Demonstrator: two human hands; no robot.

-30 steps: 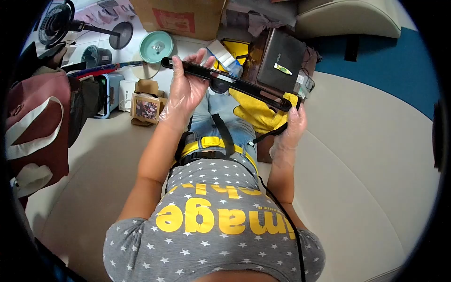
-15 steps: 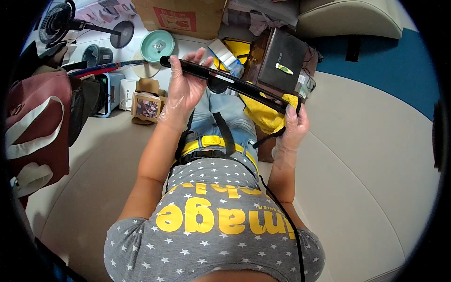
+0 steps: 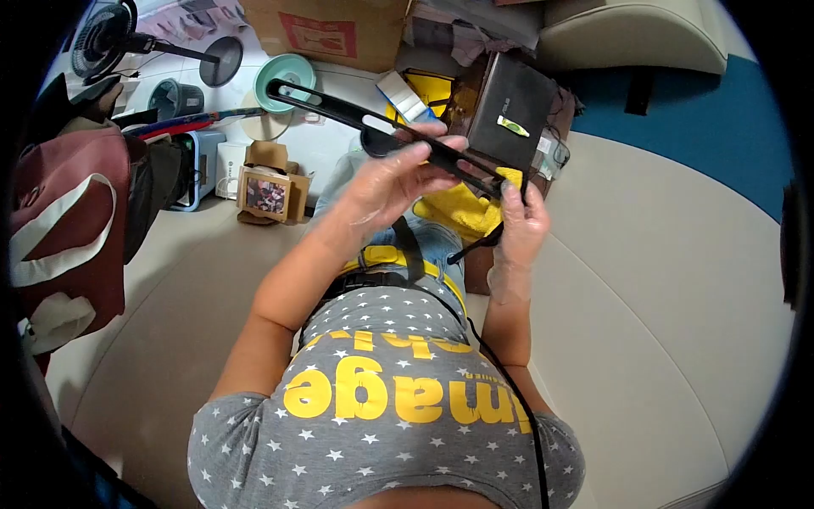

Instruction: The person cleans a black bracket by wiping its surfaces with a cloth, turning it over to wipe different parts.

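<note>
A long black hair straightener [image 3: 326,109], with two narrow arms, slants across the space above my lap. My left hand [image 3: 407,174], in a clear plastic glove, has its thumb and fingers around the straightener's middle. Also gloved, my right hand [image 3: 524,222] grips its lower right end together with part of a yellow cloth [image 3: 462,210]. Most of that cloth hangs below the straightener, between my hands. A black cord [image 3: 475,246] comes out near my right hand and drops toward my jeans.
A black laptop [image 3: 515,110] with a small tube on it lies ahead to the right. On the floor beyond are a teal basin [image 3: 284,76], a cardboard box [image 3: 331,30] and a fan [image 3: 103,41]. A maroon bag [image 3: 72,204] stands at left; beige sofa seating [image 3: 653,297] curves around me.
My left hand has slid from the straightener's far left end to its middle. The straightener has shifted slightly left and its arms look more apart; my right hand keeps its end.
</note>
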